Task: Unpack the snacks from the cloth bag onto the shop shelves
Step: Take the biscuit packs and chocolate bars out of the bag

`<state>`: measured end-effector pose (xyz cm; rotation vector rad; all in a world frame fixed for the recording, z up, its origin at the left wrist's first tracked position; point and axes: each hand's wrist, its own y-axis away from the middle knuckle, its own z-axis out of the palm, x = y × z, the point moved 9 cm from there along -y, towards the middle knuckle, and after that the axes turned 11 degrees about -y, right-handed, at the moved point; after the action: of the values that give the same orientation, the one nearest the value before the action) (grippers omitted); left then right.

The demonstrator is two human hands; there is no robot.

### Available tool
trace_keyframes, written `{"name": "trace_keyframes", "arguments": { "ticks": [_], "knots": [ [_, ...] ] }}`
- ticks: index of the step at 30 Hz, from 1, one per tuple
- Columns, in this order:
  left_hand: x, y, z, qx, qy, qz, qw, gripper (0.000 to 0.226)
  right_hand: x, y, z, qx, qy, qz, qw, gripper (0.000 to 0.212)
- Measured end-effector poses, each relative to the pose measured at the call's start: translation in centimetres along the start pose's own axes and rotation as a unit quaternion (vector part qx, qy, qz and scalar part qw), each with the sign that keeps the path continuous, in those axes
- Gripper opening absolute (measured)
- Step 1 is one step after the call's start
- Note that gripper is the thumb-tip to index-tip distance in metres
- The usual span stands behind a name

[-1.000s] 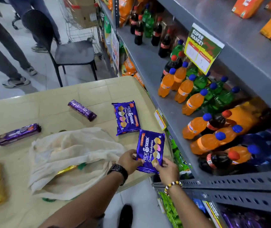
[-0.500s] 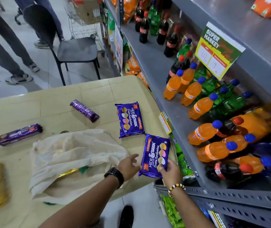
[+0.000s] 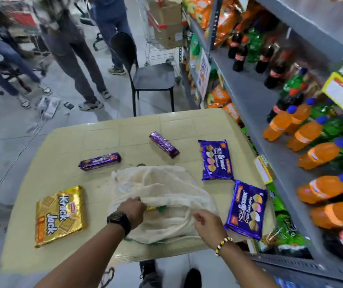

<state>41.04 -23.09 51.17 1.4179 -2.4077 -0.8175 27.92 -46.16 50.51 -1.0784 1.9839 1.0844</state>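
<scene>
Now left hand [image 3: 132, 208] inside cloth bag [image 3: 162, 196] mouth.

On the table [image 3: 166, 121] lie two flat purple biscuit packs, one [image 3: 216, 160] toward the right edge and one [image 3: 247, 209] at the near right corner; two purple biscuit rolls [image 3: 100, 161] [image 3: 164, 144] toward the far edge; one gold cracker pack [image 3: 61, 215] near the left edge; and one cloth bag [image 3: 162, 196] at the near edge.
</scene>
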Motion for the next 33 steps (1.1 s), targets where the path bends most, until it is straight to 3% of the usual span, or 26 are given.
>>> {"name": "trace_keyframes", "arguments": {
  "ticks": [3,6,11,17,19,24,27,33],
  "knots": [
    [-2.7,0.2,4.6,-0.090,0.113,-0.008,0.989,0.050,-1.0,-1.0,5.8,-0.107,0.033,0.030,0.993,0.028],
    [-4.1,-0.2,6.4,-0.086,0.170,0.009,0.982,0.057,-1.2,-2.3,9.6,-0.158,0.095,0.044,0.982,0.040],
    [-8.6,-0.1,5.7,-0.025,0.196,-0.061,0.978,0.022,-3.9,-6.3,10.4,-0.082,0.188,-0.019,0.979,0.051],
    [-13.1,-1.5,5.7,0.008,0.206,-0.109,0.972,0.067,-8.4,-10.7,9.2,0.009,0.289,-0.069,0.955,0.056],
    [-14.4,-1.9,5.8,0.003,0.225,-0.130,0.966,0.072,-9.8,-12.2,9.8,0.014,0.332,-0.078,0.940,0.059],
    [-16.8,-3.4,8.1,-0.024,0.237,-0.163,0.958,0.088,-11.9,-14.9,11.9,-0.026,0.460,-0.133,0.878,0.072],
    [-17.4,-4.3,8.8,-0.045,0.201,-0.127,0.970,0.092,-11.8,-15.6,13.1,-0.083,0.517,-0.137,0.841,0.092],
    [-18.9,-3.5,11.0,-0.079,0.174,-0.103,0.976,0.113,-8.4,-13.8,14.5,-0.167,0.536,-0.096,0.822,0.126]
  ]
}}
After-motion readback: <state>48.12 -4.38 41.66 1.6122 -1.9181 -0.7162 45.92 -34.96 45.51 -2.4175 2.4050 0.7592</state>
